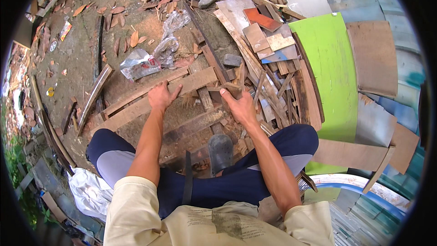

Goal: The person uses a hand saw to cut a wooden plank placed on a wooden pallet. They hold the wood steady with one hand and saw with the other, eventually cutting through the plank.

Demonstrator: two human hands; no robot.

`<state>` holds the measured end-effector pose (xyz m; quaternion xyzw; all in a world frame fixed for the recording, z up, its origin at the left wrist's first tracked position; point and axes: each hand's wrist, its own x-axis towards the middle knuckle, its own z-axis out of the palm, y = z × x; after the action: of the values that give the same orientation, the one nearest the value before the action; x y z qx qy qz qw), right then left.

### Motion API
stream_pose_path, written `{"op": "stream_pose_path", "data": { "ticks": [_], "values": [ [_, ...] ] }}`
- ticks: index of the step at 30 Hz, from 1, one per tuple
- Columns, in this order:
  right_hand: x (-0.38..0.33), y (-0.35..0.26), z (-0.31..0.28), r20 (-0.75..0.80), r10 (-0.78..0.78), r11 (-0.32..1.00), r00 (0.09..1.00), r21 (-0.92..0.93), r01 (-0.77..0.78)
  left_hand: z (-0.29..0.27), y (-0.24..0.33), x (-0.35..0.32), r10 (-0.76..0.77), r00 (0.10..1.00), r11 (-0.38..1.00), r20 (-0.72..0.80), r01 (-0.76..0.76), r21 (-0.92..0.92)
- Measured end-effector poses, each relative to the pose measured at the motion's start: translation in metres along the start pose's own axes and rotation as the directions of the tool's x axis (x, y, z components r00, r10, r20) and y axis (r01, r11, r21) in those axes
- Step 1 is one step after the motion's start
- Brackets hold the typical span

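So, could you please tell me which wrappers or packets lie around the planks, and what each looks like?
Clear plastic bag: crumpled, red and white print, on the dirt above the left hand.
Clear wrapper: crumpled, further up.
Small packet: flat, orange and white, far left.
No signs or screens.

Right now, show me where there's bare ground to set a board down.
Bare dirt lies left of the long plank, between it and the thin dark strip. A smaller patch sits under the left hand. Right of the right hand, the scrap wood pile is crowded.
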<state>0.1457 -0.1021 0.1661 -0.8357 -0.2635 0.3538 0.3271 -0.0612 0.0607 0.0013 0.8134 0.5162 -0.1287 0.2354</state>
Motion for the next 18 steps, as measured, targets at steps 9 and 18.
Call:
{"op": "stream_pose_path", "data": {
  "ticks": [9, 18],
  "values": [
    [0.005, -0.005, 0.016, 0.057, -0.068, 0.992, 0.996, -0.107, 0.074, -0.001, -0.002, -0.002, 0.014, 1.000, 1.000, -0.016, -0.014, -0.011],
    [0.014, -0.011, 0.024, 0.075, -0.056, 0.998, 0.996, -0.033, 0.059, -0.005, 0.001, 0.000, -0.005, 0.999, 1.000, 0.038, 0.005, -0.002]
  ]
}}
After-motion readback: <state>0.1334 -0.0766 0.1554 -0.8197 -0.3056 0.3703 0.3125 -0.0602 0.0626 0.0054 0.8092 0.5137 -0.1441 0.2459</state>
